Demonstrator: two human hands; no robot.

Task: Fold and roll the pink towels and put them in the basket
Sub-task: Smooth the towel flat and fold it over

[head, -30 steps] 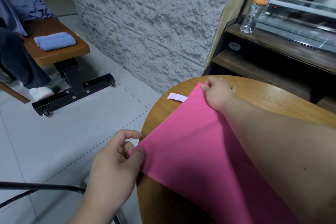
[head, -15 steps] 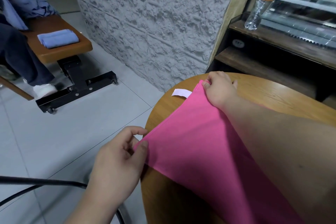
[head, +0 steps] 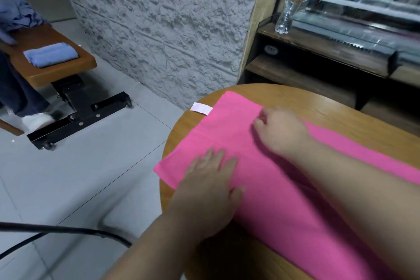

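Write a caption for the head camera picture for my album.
Left hand and right hand rest on a pink towel spread across a round wooden table.

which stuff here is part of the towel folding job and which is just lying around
Job: pink towel; left hand, flat on it; right hand, on it too; table under it. No basket in view.

Lying about: blue towel on the bench; bottle on the shelf; black cable.
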